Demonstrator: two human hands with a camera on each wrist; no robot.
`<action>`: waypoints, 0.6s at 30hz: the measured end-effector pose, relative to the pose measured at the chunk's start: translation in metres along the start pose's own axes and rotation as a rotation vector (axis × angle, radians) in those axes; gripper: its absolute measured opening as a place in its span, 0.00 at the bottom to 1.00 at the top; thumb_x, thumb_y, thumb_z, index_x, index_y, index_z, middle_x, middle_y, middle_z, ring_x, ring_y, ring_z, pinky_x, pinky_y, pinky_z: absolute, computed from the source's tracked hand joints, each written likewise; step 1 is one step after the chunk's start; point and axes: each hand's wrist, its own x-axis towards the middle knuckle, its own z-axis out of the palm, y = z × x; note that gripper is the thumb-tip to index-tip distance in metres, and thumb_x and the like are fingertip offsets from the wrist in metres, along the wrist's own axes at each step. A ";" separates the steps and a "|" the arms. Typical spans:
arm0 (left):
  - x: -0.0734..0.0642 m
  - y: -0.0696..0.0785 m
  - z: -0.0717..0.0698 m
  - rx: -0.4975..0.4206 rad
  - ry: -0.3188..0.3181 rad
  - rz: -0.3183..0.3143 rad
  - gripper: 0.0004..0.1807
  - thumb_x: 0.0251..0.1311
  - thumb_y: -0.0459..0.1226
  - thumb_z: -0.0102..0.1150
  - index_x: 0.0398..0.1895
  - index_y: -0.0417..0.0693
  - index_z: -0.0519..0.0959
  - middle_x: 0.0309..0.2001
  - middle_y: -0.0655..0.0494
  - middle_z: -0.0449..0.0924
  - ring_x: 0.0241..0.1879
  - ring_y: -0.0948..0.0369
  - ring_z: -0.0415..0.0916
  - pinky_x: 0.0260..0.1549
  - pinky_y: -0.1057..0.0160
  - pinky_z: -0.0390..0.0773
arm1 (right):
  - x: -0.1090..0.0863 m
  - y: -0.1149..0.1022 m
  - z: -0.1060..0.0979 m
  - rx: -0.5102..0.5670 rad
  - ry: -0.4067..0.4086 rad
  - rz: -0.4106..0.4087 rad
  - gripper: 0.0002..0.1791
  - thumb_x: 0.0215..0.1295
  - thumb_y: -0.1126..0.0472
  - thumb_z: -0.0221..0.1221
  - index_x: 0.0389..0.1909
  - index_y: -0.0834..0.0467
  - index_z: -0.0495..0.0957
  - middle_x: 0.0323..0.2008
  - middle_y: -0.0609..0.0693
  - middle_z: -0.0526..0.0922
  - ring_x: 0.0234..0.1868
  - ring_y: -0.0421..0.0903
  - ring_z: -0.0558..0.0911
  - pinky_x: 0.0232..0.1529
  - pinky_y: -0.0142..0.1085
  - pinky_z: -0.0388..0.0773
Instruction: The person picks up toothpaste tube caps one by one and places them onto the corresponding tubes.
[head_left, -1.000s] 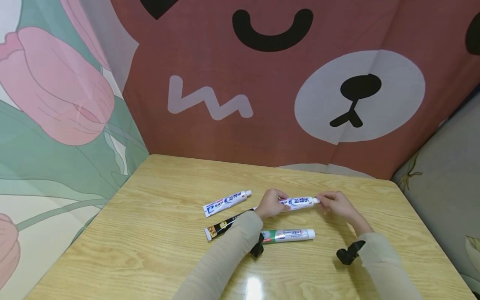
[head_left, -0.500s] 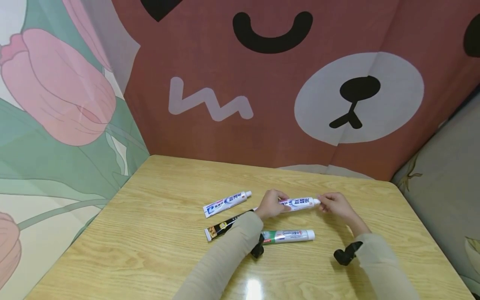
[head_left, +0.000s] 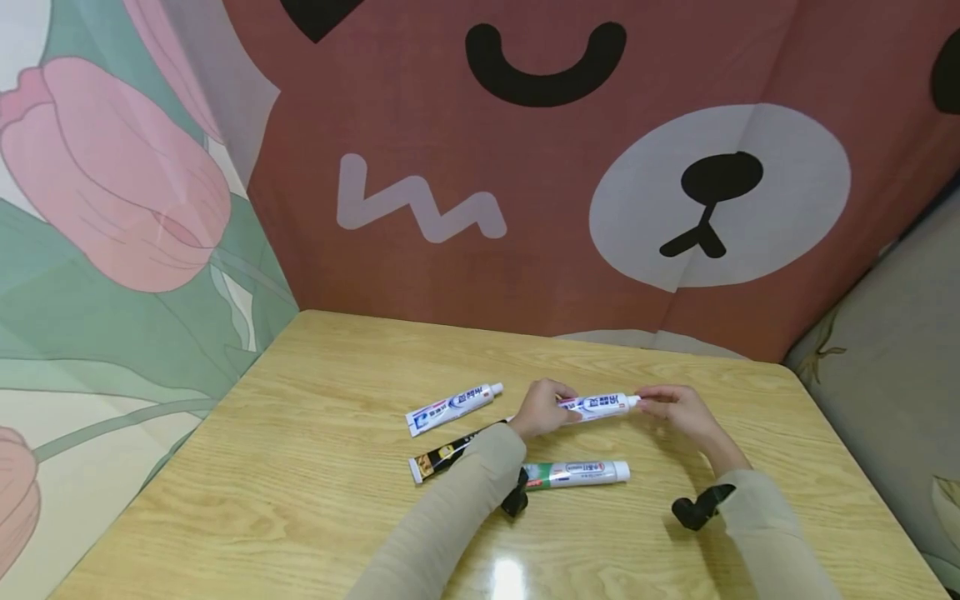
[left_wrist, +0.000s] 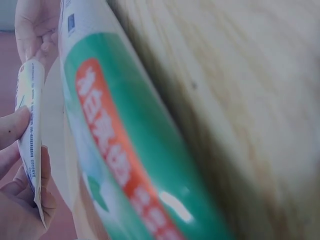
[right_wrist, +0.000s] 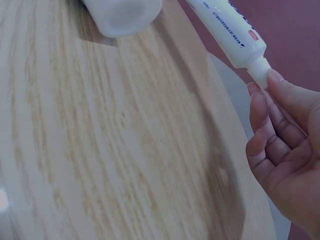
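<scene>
My left hand (head_left: 538,410) grips the body of a white and blue toothpaste tube (head_left: 600,406), raised above the table in both wrist views. The tube lies nearly level, its white cap (right_wrist: 258,71) pointing right. Thumb and fingers of my right hand (head_left: 684,414) pinch that cap, which sits on the tube's end. Below the left wrist, a green and white toothpaste tube (head_left: 581,473) lies on the table, partly hidden by the sleeve; it fills the middle of the left wrist view. A black toothpaste tube (head_left: 446,455) lies partly under the left forearm.
Another white and blue toothpaste tube (head_left: 453,408) lies left of the left hand, cap toward the right. Everything rests on a wood-grain table (head_left: 247,492). A patterned cloth (head_left: 420,283) hangs behind its far edge. Black wrist cameras (head_left: 697,508) stick out at the cuffs.
My right fingers shift slightly at the cap and look straighter than half a second ago. The left hand and the held tube stay almost still; the tubes on the table keep their places.
</scene>
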 end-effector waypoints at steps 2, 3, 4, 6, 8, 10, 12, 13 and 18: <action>0.000 0.000 0.001 0.006 0.003 0.003 0.16 0.42 0.32 0.71 0.38 0.40 0.82 0.35 0.55 0.82 0.35 0.65 0.74 0.35 0.71 0.72 | 0.001 0.001 0.000 0.007 0.007 0.007 0.21 0.61 0.64 0.58 0.48 0.76 0.71 0.36 0.51 0.81 0.36 0.41 0.80 0.36 0.36 0.77; 0.000 0.000 0.001 0.008 0.004 0.003 0.16 0.41 0.32 0.71 0.38 0.40 0.82 0.35 0.55 0.82 0.35 0.65 0.74 0.35 0.71 0.72 | 0.001 0.002 0.000 0.007 0.007 0.005 0.20 0.61 0.64 0.58 0.47 0.77 0.71 0.35 0.51 0.81 0.35 0.40 0.80 0.36 0.35 0.77; 0.000 0.000 0.001 0.010 0.004 0.001 0.16 0.42 0.32 0.71 0.38 0.40 0.82 0.35 0.55 0.82 0.35 0.65 0.74 0.36 0.71 0.72 | 0.002 0.002 0.001 0.010 0.003 0.001 0.20 0.61 0.64 0.57 0.47 0.78 0.71 0.35 0.52 0.81 0.35 0.40 0.80 0.36 0.35 0.77; 0.001 0.001 0.001 0.016 0.003 0.005 0.16 0.42 0.32 0.71 0.38 0.40 0.82 0.35 0.55 0.82 0.36 0.65 0.75 0.36 0.71 0.73 | 0.003 0.003 0.001 0.018 0.004 -0.002 0.20 0.61 0.65 0.57 0.46 0.79 0.70 0.35 0.52 0.81 0.35 0.39 0.80 0.36 0.33 0.78; 0.001 0.001 0.000 0.025 0.001 0.007 0.16 0.42 0.32 0.71 0.38 0.40 0.82 0.35 0.54 0.82 0.36 0.64 0.75 0.37 0.71 0.73 | 0.005 0.003 0.002 0.013 0.007 -0.005 0.20 0.61 0.65 0.57 0.46 0.79 0.70 0.35 0.53 0.81 0.34 0.38 0.79 0.35 0.33 0.77; 0.002 0.002 0.000 0.038 -0.002 0.011 0.16 0.42 0.32 0.71 0.39 0.40 0.82 0.36 0.54 0.82 0.37 0.64 0.75 0.38 0.71 0.72 | 0.006 0.004 0.002 0.003 0.011 -0.002 0.20 0.62 0.65 0.56 0.46 0.80 0.70 0.34 0.53 0.81 0.33 0.38 0.79 0.34 0.32 0.77; 0.002 0.003 0.001 0.053 -0.005 0.008 0.17 0.42 0.32 0.71 0.39 0.40 0.82 0.36 0.54 0.82 0.38 0.64 0.75 0.39 0.71 0.72 | 0.006 0.004 0.002 -0.006 0.021 0.006 0.20 0.62 0.66 0.56 0.46 0.80 0.70 0.33 0.52 0.81 0.33 0.38 0.79 0.33 0.32 0.77; 0.002 0.003 0.001 0.061 -0.008 0.007 0.17 0.42 0.32 0.71 0.39 0.40 0.82 0.36 0.54 0.82 0.38 0.64 0.75 0.39 0.71 0.72 | 0.006 0.004 0.003 -0.011 0.029 0.007 0.20 0.62 0.65 0.56 0.46 0.79 0.70 0.33 0.52 0.82 0.32 0.38 0.79 0.32 0.32 0.77; 0.003 -0.002 0.003 0.097 -0.013 0.010 0.17 0.42 0.33 0.71 0.40 0.40 0.82 0.37 0.55 0.82 0.38 0.64 0.75 0.39 0.71 0.72 | 0.006 0.004 0.008 -0.057 0.065 0.002 0.19 0.61 0.64 0.57 0.45 0.78 0.72 0.30 0.55 0.82 0.28 0.39 0.78 0.26 0.32 0.75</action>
